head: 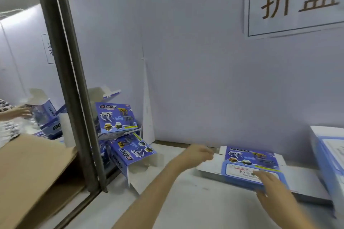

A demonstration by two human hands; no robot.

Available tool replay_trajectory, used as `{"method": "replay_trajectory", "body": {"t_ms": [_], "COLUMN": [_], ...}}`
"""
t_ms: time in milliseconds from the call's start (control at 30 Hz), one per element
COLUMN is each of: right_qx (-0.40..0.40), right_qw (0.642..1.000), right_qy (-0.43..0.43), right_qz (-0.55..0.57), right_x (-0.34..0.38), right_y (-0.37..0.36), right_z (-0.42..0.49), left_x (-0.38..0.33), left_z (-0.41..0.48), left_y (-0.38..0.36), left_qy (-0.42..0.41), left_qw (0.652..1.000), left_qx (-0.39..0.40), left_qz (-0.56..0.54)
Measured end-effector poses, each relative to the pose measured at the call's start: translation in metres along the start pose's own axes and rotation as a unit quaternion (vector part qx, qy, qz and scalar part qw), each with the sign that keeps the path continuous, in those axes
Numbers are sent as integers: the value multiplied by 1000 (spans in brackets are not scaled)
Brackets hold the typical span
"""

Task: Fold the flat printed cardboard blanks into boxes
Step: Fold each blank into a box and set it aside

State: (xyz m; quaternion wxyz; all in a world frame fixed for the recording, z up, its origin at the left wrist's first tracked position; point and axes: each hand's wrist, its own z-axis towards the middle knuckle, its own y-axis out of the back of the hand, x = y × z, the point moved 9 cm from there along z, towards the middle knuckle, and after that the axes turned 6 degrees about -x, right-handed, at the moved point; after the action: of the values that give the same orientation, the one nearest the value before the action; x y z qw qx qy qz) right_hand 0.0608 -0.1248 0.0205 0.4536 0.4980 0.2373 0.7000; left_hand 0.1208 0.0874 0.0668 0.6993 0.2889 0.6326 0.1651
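The right hand, at four o'clock, lies with its fingers straight and flat on the top sheet of the stack of flat blanks. The stack sits on the table against the wall, between three and four o'clock. The left hand, near centre, has its fingers curled at the stack's white flap, but blur hides whether it pinches it. Folded boxes are piled at nine o'clock beside a metal post.
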Motion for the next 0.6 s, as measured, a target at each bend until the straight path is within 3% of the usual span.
{"method": "replay_trajectory", "body": {"t_ms": [100, 167, 233, 433, 600], "right_qx": [40, 57, 79, 19, -37], "right_qw": [984, 975, 972, 986, 981], "right_qy": [13, 21, 35, 89, 127], "right_qz": [-175, -212, -218, -142, -139], "right_x": [-18, -33, -40, -37, -19], "right_y": [-20, -30, -35, -24, -8], "right_z": [15, 19, 17, 13, -1], "left_x": [-10, -13, -15, -11, -5], "left_z": [-3, -7, -12, -14, -11], "left_y": [-68, -102, -122, -145, -150], "left_qy": [-74, -113, -142, -192, -219], "left_qw": [983, 965, 947, 905, 896], "left_qx": [11, 20, 1, -58, -88], "left_qz": [170, 238, 289, 376, 376]}}
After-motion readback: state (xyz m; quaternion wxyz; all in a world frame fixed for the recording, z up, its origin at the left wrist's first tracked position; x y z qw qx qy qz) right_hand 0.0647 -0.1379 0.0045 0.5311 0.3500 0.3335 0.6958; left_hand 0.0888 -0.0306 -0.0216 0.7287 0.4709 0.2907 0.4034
